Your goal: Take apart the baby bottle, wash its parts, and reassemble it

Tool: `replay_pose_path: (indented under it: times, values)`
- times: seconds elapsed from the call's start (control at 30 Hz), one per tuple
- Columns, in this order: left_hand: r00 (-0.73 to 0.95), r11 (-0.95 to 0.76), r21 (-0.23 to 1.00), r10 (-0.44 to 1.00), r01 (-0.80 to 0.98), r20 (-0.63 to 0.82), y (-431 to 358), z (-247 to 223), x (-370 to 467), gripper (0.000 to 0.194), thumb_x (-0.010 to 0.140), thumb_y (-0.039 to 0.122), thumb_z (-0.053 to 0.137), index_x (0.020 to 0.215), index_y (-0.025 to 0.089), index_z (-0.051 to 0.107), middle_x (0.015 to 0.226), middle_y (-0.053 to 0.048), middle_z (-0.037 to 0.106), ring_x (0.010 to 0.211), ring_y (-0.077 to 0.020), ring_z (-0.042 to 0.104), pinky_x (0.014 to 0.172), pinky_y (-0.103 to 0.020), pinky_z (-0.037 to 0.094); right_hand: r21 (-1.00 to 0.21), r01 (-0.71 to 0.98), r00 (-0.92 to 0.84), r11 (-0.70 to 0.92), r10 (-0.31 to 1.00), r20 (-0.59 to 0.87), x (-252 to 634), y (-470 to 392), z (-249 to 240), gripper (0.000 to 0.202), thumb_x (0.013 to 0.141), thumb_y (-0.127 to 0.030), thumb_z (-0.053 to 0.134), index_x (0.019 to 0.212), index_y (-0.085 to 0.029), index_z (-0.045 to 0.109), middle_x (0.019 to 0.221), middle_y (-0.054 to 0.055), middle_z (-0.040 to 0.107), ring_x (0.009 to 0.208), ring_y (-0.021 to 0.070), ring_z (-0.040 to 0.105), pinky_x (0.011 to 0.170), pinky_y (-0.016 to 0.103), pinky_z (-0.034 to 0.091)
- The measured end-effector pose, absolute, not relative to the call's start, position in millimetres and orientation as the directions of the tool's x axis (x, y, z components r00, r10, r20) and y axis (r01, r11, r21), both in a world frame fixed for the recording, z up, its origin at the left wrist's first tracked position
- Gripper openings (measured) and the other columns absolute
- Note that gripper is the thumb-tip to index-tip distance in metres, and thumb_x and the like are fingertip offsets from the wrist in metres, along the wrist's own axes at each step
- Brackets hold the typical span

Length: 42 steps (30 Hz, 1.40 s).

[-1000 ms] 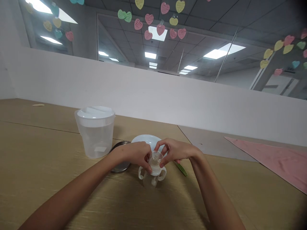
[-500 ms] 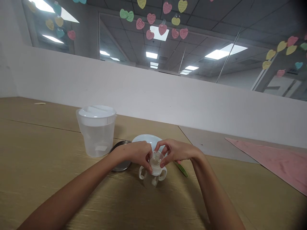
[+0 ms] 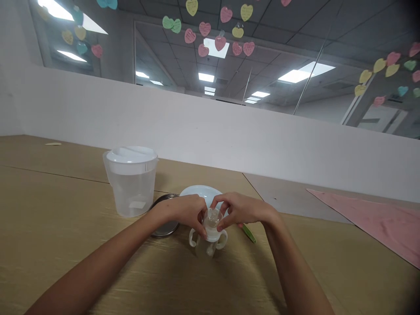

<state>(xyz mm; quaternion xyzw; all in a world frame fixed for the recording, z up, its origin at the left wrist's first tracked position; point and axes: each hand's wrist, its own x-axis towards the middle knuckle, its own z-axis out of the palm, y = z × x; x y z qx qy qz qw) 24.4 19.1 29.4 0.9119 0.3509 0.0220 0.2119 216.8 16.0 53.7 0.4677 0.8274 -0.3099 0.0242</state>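
A small clear baby bottle [image 3: 208,249] with two white side handles stands upright on the table, a clear dome cap [image 3: 214,217] over its top. My left hand [image 3: 192,213] grips the bottle's top from the left, thumb at the white collar. From the right, my right hand [image 3: 238,210] holds the clear cap between thumb and fingers. Behind my hands lies a pale blue-white plate [image 3: 201,190], partly hidden. A green utensil [image 3: 249,234] sticks out below my right hand.
A lidded clear pitcher [image 3: 134,183] stands at the left rear. A round metal dish [image 3: 166,229] lies partly under my left wrist. Pink cloth [image 3: 370,218] covers the table's right side. A white wall [image 3: 197,122] rises behind, below a window with heart-shaped notes.
The camera view has shifted slightly. Both hands keep nearly the same hold on the bottle's top, and the bottle stays in place.
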Motion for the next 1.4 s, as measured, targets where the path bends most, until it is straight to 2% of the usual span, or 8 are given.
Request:
replay_pose_path:
  times: [0.13,0.33,0.5,0.77,0.93,1.03,1.23,1.4]
  values:
    - [0.741,-0.66,0.376,0.661,0.651,-0.124,19.8,28.2,24.1,0.035,0.062,0.05,0.066,0.072,0.016,0.063,0.071,0.0,0.065,0.058,-0.0117,0.054,0.05,-0.022,0.034,-0.474,0.811,-0.537,0.344,0.758,-0.37,217.1,13.5,57.1,0.053,0.061,-0.05,0.068,0.105,-0.024,0.051,0.088,0.001,0.059,0.054,0.0085,0.053,0.043,0.019,0.036]
    - [0.773,-0.709,0.324,0.618,0.626,-0.142,22.9,21.9,23.3,0.031,0.064,0.039,0.067,0.085,0.018,0.059,0.074,0.001,0.063,0.06,-0.013,0.055,0.052,-0.022,0.035,-0.396,0.767,-0.607,0.506,0.771,-0.192,216.4,9.2,57.9,0.053,0.062,-0.049,0.069,0.108,-0.027,0.054,0.1,0.001,0.059,0.074,0.0135,0.056,0.061,0.024,0.042]
    - [0.763,-0.737,0.2,0.624,0.646,-0.166,26.2,16.4,26.0,0.02,0.061,0.031,0.068,0.074,0.017,0.061,0.061,0.002,0.057,0.052,-0.0127,0.05,0.048,-0.023,0.032,-0.407,0.731,-0.658,0.547,0.724,-0.207,215.8,8.4,58.7,0.048,0.068,-0.044,0.066,0.112,-0.029,0.054,0.099,0.0,0.06,0.078,0.0144,0.057,0.065,0.025,0.042]
    - [0.747,-0.715,0.217,0.633,0.665,-0.203,25.2,12.5,29.8,0.021,0.06,0.034,0.067,0.061,0.016,0.056,0.053,0.003,0.049,0.045,-0.0098,0.042,0.042,-0.021,0.028,-0.37,0.736,-0.658,0.567,0.727,-0.195,217.3,5.4,58.0,0.043,0.071,-0.035,0.063,0.113,-0.029,0.055,0.093,0.001,0.061,0.077,0.0147,0.056,0.062,0.024,0.041]
    - [0.661,-0.595,0.291,0.695,0.75,-0.282,26.5,-1.2,31.8,0.018,0.06,0.028,0.06,0.073,0.016,0.059,0.061,0.0,0.059,0.048,-0.0136,0.052,0.041,-0.021,0.036,-0.332,0.777,-0.612,0.535,0.766,-0.199,211.1,2.3,56.7,0.055,0.062,-0.047,0.069,0.112,-0.03,0.053,0.096,0.0,0.059,0.076,0.0154,0.055,0.059,0.024,0.039]
    - [0.585,-0.474,0.347,0.7,0.81,-0.41,25.4,-7.6,33.7,0.026,0.061,0.021,0.051,0.085,0.014,0.059,0.065,-0.004,0.063,0.045,-0.0153,0.055,0.04,-0.023,0.041,-0.301,0.796,-0.59,0.526,0.786,-0.185,208.5,2.0,55.4,0.049,0.064,-0.047,0.067,0.107,-0.028,0.053,0.094,0.001,0.057,0.075,0.0153,0.053,0.055,0.023,0.037]
    - [0.566,-0.427,0.372,0.655,0.824,-0.501,23.9,-10.4,37.7,0.016,0.059,0.015,0.044,0.069,0.013,0.056,0.06,-0.006,0.063,0.043,-0.0156,0.056,0.042,-0.025,0.046,-0.29,0.767,-0.63,0.572,0.757,-0.172,210.3,5.0,53.7,0.043,0.065,-0.039,0.067,0.104,-0.027,0.052,0.094,0.0,0.055,0.074,0.0145,0.052,0.056,0.022,0.035]
    - [0.583,-0.41,0.419,0.644,0.81,-0.496,22.8,-9.7,37.5,0.023,0.058,0.015,0.048,0.08,0.014,0.055,0.056,-0.002,0.059,0.046,-0.017,0.058,0.041,-0.024,0.046,-0.292,0.754,-0.648,0.589,0.741,-0.177,211.5,7.5,52.8,0.043,0.066,-0.038,0.066,0.104,-0.026,0.052,0.086,0.0,0.055,0.073,0.0144,0.05,0.054,0.022,0.034]
